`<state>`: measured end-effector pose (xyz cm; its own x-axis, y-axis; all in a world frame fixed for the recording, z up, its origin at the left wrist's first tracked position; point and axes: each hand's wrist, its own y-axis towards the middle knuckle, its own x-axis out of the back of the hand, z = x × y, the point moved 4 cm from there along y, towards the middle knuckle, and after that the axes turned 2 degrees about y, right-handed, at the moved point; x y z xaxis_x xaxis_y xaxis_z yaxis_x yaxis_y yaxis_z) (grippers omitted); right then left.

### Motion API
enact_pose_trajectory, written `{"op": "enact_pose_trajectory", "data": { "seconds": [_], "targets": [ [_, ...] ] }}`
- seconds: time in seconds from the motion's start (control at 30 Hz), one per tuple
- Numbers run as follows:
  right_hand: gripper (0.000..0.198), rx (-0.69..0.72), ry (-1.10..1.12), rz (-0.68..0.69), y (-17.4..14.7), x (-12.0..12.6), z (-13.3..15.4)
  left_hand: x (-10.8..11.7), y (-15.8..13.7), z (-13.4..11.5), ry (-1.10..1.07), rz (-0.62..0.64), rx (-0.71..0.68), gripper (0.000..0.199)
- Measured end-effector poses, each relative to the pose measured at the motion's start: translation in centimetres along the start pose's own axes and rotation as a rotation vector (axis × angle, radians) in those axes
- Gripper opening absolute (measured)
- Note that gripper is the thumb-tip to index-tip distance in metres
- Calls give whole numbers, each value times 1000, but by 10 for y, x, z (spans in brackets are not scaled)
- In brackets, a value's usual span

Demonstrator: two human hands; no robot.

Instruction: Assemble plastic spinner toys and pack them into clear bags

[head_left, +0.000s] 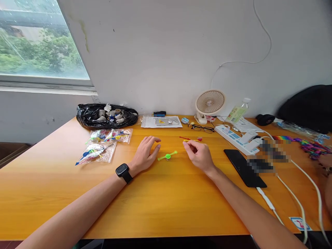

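My left hand [146,154], with a black watch [123,172] on its wrist, rests on the table with its fingers loosely curved and apart, holding nothing. Just right of it lies a small green plastic piece [168,156] with two thin arms and a round middle. My right hand [199,154] pinches a thin yellow plastic stick [185,140] between thumb and forefinger; the fingers hide part of it. Beyond that hand are a thin red piece [184,138] and a small pinkish-red piece [199,139].
Clear bags of colourful plastic parts [97,152] lie at left, before a black bag of rubbish [107,116]. Along the back are a packet [161,121], glasses [201,128], a fan [210,102] and a bottle [237,111]. At right are a power strip [236,139], phone [243,167] and cables.
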<state>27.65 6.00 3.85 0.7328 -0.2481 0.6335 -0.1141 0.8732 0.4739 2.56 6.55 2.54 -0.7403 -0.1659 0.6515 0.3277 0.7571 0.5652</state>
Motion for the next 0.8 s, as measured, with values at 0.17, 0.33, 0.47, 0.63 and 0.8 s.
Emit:
{"op": "enact_pose_trajectory", "data": {
  "seconds": [0.17,0.33,0.47,0.63,0.8],
  "targets": [
    [47,13,-10,28,-1,-3,0,-2,0,-2,1,33,-32,15],
    [47,12,-21,53,-1,-4,0,-4,-1,-2,2,42,-45,17],
    [45,18,-23,62,-1,-5,0,-5,-1,-4,3,67,-81,18],
    [44,23,-34,75,-1,-7,-1,-4,0,-9,-10,115,-106,21],
    [43,33,-28,64,0,-7,0,-4,0,-11,-12,131,-118,21]
  ]
}}
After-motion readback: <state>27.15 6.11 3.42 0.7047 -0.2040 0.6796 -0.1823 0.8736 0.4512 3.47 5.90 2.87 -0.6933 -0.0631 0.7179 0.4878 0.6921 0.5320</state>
